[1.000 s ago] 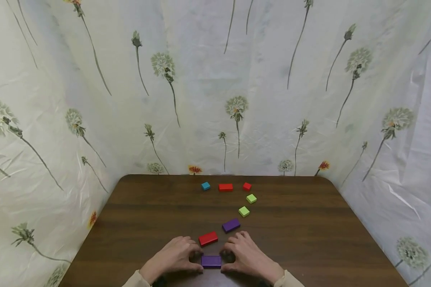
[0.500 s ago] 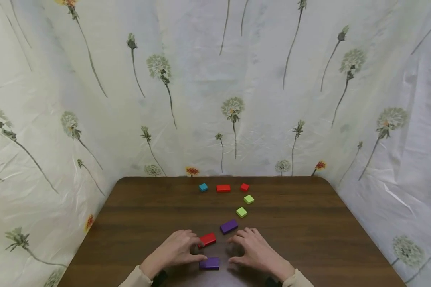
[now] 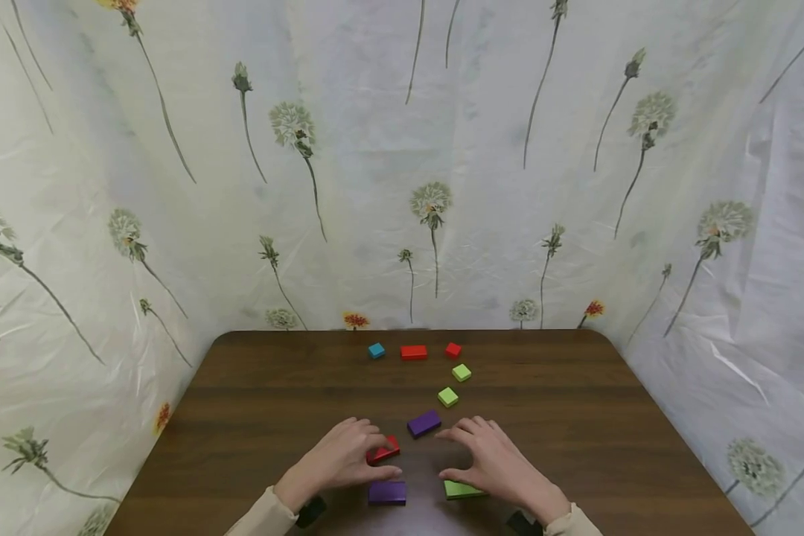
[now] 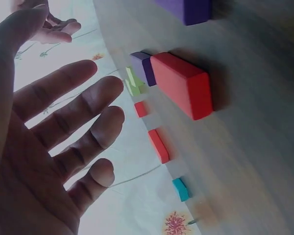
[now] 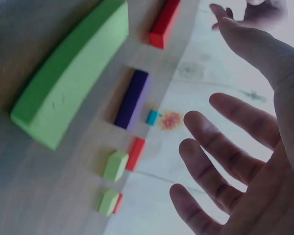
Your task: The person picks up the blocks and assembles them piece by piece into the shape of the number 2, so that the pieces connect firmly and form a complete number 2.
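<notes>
My left hand (image 3: 342, 458), fingers spread and holding nothing, hovers over the left side of a red block (image 3: 383, 451) and partly covers it in the head view. A purple block (image 3: 387, 493) lies just below its thumb. My right hand (image 3: 499, 461) hovers with fingers apart, nothing between them, above a light green block (image 3: 464, 490) whose right part it hides. In the right wrist view that green block (image 5: 73, 73) appears long, flat on the table. The left wrist view shows the red block (image 4: 179, 83) beyond the fingertips.
Farther up the brown table (image 3: 275, 402) lie another purple block (image 3: 424, 423) and two small green blocks (image 3: 447, 397). Near the back edge are a red block (image 3: 414, 352), a small red block (image 3: 453, 350) and a small blue block (image 3: 376, 351). Flowered cloth surrounds the table.
Both hands have let go of the ends of the near purple block, lifted and drawn apart. The right hand has moved right, and the long green block now shows beneath it.
</notes>
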`<state>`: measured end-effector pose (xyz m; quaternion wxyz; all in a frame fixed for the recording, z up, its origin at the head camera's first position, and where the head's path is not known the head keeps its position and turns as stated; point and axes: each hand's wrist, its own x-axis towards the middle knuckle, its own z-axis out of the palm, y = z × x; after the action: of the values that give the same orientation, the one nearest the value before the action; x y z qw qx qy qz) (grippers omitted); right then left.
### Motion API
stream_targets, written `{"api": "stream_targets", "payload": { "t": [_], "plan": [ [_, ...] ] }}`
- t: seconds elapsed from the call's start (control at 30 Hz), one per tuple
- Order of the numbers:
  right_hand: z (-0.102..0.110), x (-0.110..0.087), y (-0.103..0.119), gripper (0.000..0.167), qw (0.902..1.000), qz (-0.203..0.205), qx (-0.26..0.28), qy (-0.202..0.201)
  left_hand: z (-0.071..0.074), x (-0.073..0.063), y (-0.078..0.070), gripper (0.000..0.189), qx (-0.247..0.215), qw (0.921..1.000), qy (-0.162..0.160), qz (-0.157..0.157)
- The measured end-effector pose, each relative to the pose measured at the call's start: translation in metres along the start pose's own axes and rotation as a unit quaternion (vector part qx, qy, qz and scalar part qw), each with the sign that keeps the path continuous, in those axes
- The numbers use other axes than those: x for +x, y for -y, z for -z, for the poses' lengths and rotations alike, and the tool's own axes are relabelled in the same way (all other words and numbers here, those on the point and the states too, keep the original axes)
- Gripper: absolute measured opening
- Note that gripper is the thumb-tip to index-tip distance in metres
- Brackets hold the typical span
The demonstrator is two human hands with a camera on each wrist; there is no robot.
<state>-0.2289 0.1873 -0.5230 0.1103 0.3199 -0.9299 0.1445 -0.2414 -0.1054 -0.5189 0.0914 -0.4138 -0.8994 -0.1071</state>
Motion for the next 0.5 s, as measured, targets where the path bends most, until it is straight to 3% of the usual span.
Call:
{"api": "stream_targets", "payload": {
  "t": [0.2, 0.5],
  "plan": [
    [0.011, -0.003, -0.008, 0.05, 0.9997, -0.021, 0.007, -0.011, 0.002, 0.011, -0.002, 0.044, -0.007, 0.9999, -0.01, -0.001],
    [0.018, -0.011, -0.018, 0.053, 0.999, -0.034, 0.009, -0.029, 0.003, 0.024, -0.008, 0.051, 0.002, 1.0, -0.002, -0.002]
  ]
}}
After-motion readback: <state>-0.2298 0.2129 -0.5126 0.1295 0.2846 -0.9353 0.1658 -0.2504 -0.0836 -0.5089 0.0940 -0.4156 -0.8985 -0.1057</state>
